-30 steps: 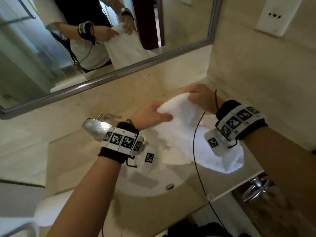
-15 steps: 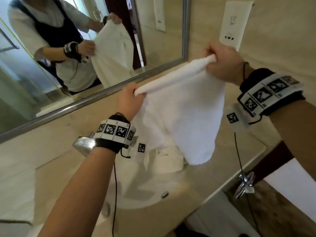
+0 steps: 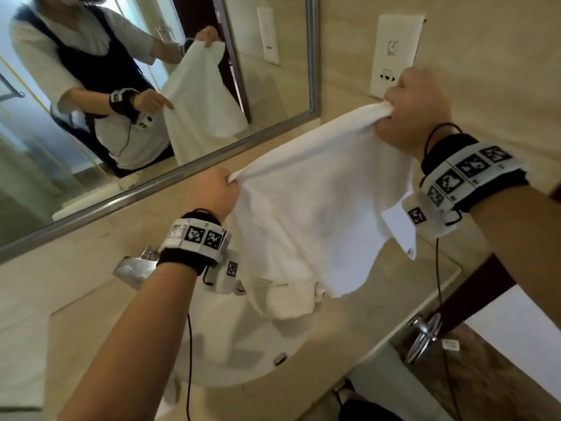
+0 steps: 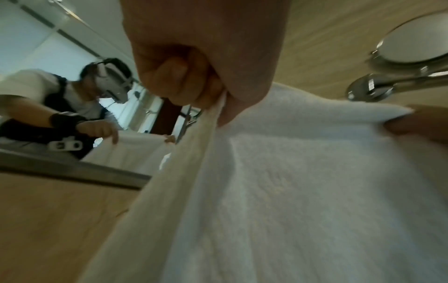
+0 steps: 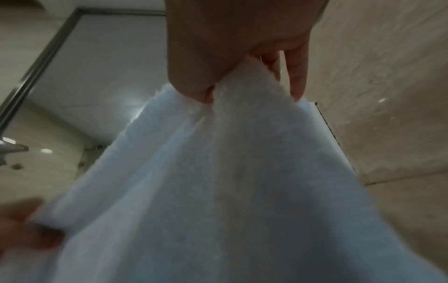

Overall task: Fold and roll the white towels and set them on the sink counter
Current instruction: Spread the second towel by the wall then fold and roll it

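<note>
A white towel [image 3: 318, 208] hangs spread in the air above the sink basin [image 3: 218, 344], its top edge stretched between my two hands. My left hand [image 3: 226, 185] pinches its left corner, seen close in the left wrist view as a fist [image 4: 213, 92] on the towel [image 4: 303, 191]. My right hand [image 3: 391, 117] grips the right corner higher up, near the wall; the right wrist view shows the hand [image 5: 230, 80] bunching the cloth [image 5: 218, 191]. More white towel [image 3: 288, 299] lies crumpled on the counter below, partly hidden.
A chrome faucet [image 3: 135, 267] stands left of the basin. The beige counter [image 3: 425, 284] ends at the right, with a chrome ring [image 3: 422, 338] below it. A framed mirror [image 3: 121, 101] covers the back wall. A white outlet plate [image 3: 394, 50] sits on the right wall.
Both hands lifted the bunched towel off the counter and pulled apart, opening it out. The right hand rose higher toward the outlet plate.
</note>
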Demonstrator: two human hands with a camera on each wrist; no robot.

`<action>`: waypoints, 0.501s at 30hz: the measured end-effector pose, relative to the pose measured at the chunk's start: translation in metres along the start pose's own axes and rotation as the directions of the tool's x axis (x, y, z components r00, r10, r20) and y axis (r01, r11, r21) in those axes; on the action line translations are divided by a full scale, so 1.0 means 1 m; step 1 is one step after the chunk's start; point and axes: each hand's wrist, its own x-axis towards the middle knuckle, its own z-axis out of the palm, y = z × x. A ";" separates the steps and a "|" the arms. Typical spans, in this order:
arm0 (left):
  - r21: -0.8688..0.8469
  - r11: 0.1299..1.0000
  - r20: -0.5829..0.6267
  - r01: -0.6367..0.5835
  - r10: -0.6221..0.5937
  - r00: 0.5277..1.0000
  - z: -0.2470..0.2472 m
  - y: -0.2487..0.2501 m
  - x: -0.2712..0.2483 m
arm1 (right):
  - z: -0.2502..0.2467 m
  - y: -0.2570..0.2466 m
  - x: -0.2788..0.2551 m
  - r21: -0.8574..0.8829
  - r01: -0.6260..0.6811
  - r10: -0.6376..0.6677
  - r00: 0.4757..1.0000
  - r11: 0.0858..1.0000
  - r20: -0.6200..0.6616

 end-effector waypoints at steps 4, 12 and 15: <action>-0.315 0.905 0.115 0.285 -0.262 0.958 0.016 -0.006 0.008 | 0.029 0.008 0.005 0.387 -0.022 -0.159 0.889 0.922 0.429; -0.830 0.372 0.338 0.416 -0.258 0.905 0.022 0.029 0.026 | 0.099 0.005 -0.040 0.660 -0.151 -0.651 0.108 0.736 0.751; -0.875 0.298 0.344 0.380 -0.170 0.924 0.023 0.060 0.031 | 0.127 0.009 -0.025 0.699 -0.238 -0.631 0.306 0.675 0.713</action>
